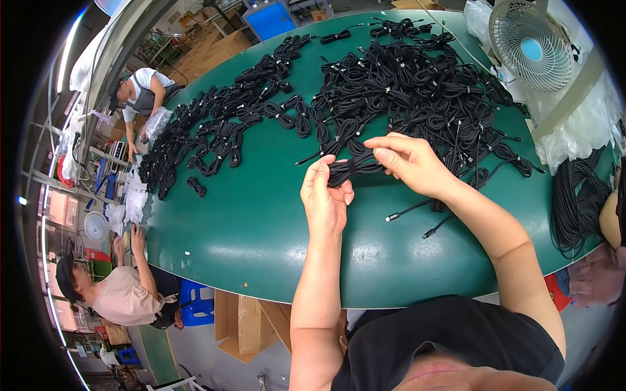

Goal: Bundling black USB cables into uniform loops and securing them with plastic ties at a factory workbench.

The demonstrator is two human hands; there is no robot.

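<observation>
while the left hand (328, 199) grips the left end of the coiled black cable (353, 171), long axis sideways at frame centre, the right hand (412, 166) pinches its right end.

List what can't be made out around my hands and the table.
In the head view:
Held cable bundle: its underside, turned away and partly behind the left hand; its right end, partly behind the right hand.
Big cable pile: lower layers, buried under upper ones.
Person at the right: mostly cut off by the picture's dark rim.
Far co-worker's plastic bag: contents, too small.
</observation>
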